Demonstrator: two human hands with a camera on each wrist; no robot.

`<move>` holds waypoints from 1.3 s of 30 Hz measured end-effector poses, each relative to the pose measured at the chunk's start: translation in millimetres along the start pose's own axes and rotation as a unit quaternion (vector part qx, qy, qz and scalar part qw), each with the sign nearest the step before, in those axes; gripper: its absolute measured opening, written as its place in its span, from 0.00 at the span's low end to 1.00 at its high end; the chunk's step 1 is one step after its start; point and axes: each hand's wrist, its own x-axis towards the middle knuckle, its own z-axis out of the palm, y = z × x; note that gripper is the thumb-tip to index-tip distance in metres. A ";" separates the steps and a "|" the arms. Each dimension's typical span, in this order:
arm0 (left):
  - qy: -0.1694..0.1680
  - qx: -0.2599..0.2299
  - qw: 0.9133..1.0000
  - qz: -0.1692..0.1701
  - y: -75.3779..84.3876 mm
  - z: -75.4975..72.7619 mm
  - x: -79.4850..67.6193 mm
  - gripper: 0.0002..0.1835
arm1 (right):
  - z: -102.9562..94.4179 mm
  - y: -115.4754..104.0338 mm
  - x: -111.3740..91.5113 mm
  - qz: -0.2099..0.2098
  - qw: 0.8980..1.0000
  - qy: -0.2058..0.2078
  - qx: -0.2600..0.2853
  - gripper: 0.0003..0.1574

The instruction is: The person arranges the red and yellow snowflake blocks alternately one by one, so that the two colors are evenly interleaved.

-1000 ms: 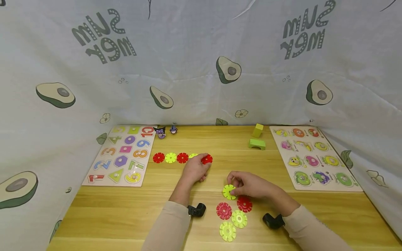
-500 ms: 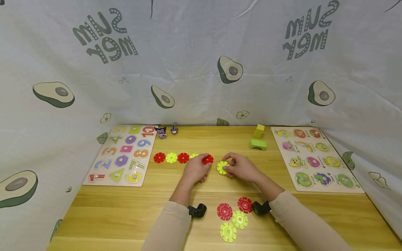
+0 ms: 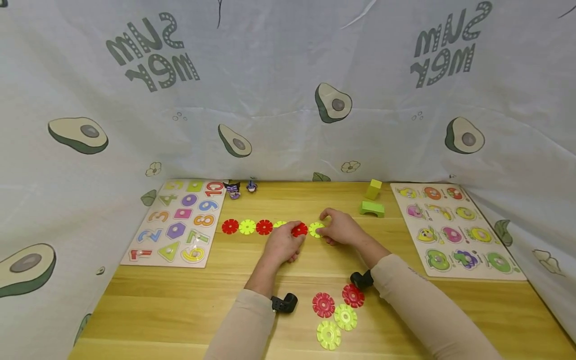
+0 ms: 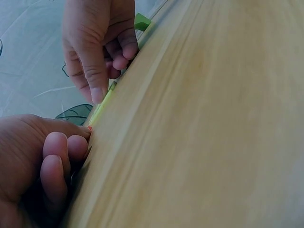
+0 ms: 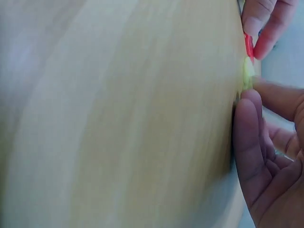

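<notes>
A row of notched plastic interlocking discs, red and yellow-green by turns, lies across the table. My left hand (image 3: 283, 244) holds the red interlocking disc (image 3: 300, 230) between thumb and index finger and partly covers the yellow-green disc (image 3: 279, 224) to its left. At the row's right end, my right hand (image 3: 343, 229) pinches a yellow-green interlocking disc (image 3: 316, 229) right beside that red one. In the right wrist view, the red disc (image 5: 249, 46) and the yellow-green disc (image 5: 248, 72) show edge-on, flat at the tabletop. Further left lie a red disc (image 3: 230, 226), a yellow-green one (image 3: 247, 227) and another red one (image 3: 264, 227).
Nearer me lie loose discs, two red (image 3: 323, 305) and two yellow-green (image 3: 329, 335). A number puzzle board (image 3: 173, 225) stands left, a fruit puzzle board (image 3: 456, 230) right. Green blocks (image 3: 372, 209) and small purple figurines (image 3: 232, 190) sit at the back before a printed cloth (image 3: 270, 75).
My right hand has carried the yellow-green disc from near the loose discs up and left to the row's right end. My left hand has stayed at the red disc.
</notes>
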 end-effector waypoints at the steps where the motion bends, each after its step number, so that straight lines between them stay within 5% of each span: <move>1: 0.000 -0.001 1.000 0.000 0.0 -0.1 0.0 0.25 | 0.7 -0.5 0.2 0.004 1.000 0.003 -0.001 0.23; 7: 0.000 -0.005 1.000 -0.001 0.2 -0.7 -0.3 0.25 | 1.7 0.3 -1.5 -0.003 1.000 0.007 -0.016 0.26; 12: 0.002 -0.004 1.000 0.010 -1.3 0.6 -1.3 0.25 | 0.9 5.1 -12.7 -0.024 0.999 0.003 0.025 0.27; 19: 0.002 0.031 0.998 0.051 -0.9 3.7 -1.1 0.25 | 2.5 11.6 -44.6 -0.067 0.996 -0.023 0.046 0.29; 24: -0.035 0.012 0.996 0.085 3.7 10.7 4.9 0.25 | 3.3 15.7 -72.1 -0.085 0.993 -0.044 0.065 0.28; 29: -0.052 0.029 0.995 0.075 9.5 16.1 9.9 0.29 | 9.0 20.7 -98.0 -0.112 0.986 -0.087 0.088 0.28; 39: -0.043 0.077 0.993 0.074 13.9 18.7 11.7 0.29 | 27.2 27.1 -125.0 -0.173 0.972 -0.160 0.022 0.24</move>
